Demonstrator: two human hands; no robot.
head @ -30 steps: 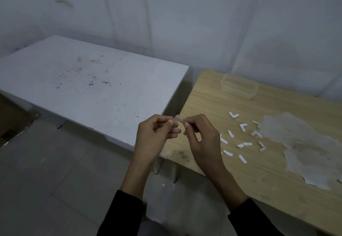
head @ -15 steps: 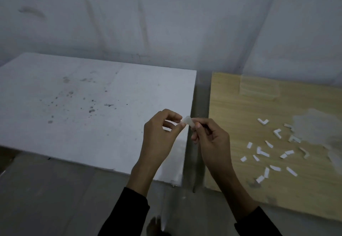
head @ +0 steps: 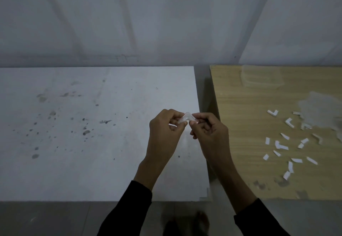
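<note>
The corner piece (head: 186, 119) looks like clear, soft plastic, smooth with a faint gloss. The left desk (head: 83, 152) has a white, matt, smooth top, speckled with dark stains. The right desk (head: 240, 124) shows pale wood grain with a dull finish and some grey scuffs near its front edge. The scraps (head: 281, 146) on it look like white matt paper. The box (head: 261, 77) at the back is cloudy, see-through plastic. A pale, filmy patch (head: 318, 109) lies dull on the wood. The sleeves (head: 133, 208) are black matt cloth. The wall (head: 166, 22) is matt, blotchy plaster.
</note>
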